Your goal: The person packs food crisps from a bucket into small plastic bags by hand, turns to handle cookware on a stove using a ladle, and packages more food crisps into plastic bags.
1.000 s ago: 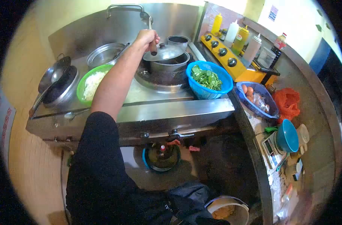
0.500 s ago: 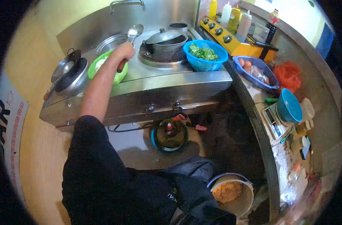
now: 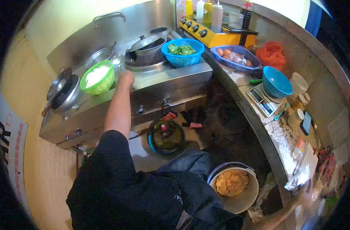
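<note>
My left hand [image 3: 126, 78] reaches over the front edge of the steel stove with its fingers closed round the handle of a metal ladle [image 3: 118, 60]. The ladle's bowl is low over the stove top, between a green basket [image 3: 99, 79] of white food and a lidded pot [image 3: 148, 51]. At the lower right, my right hand [image 3: 308, 194] stretches over the side counter beside clear plastic packaging [image 3: 299, 177]. Motion smears its fingers, so I cannot see whether they hold anything.
A blue basket [image 3: 182, 60] of leafy greens sits right of the pot. Along the side counter are a basket of eggs [image 3: 236, 59], a blue bowl [image 3: 276, 82] on a scale [image 3: 264, 102], jars and a phone [image 3: 306, 123]. A bucket [image 3: 251, 191] of orange-brown pieces stands below.
My left hand has lowered the ladle towards the stove top. My right arm has swung out over the side counter. The view has turned right.
</note>
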`<action>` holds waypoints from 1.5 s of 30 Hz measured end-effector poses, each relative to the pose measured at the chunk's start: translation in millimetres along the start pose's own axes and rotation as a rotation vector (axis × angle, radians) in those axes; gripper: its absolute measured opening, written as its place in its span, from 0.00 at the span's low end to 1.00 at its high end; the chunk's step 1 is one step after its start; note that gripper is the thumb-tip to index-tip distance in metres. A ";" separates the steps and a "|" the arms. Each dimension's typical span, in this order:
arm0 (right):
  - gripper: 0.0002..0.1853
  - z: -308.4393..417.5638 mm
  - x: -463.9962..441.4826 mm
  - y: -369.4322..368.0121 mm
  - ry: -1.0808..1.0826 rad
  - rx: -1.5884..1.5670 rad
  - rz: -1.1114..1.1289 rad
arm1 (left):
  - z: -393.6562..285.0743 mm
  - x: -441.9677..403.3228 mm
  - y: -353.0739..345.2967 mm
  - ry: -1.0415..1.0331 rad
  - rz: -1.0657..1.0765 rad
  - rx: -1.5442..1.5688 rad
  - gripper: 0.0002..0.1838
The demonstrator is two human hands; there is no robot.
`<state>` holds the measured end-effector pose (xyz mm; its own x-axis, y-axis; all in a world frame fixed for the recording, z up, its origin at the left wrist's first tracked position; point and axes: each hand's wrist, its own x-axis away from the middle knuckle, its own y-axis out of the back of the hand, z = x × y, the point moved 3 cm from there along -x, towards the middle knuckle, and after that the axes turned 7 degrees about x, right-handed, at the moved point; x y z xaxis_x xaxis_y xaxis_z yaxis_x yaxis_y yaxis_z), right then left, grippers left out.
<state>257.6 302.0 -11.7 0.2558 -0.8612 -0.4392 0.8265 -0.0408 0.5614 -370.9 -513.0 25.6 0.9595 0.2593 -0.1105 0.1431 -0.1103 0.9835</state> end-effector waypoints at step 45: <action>0.34 231.6 185.7 -34.3 -0.109 -0.790 0.421 | -310.9 485.2 -39.8 -0.994 1.656 1.419 0.40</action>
<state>160.6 26.1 49.9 0.5995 -0.7711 -0.2145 0.7891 0.6142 -0.0027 13.4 -84.5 -22.8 0.1250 -0.9884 -0.0861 -0.9441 -0.0918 -0.3168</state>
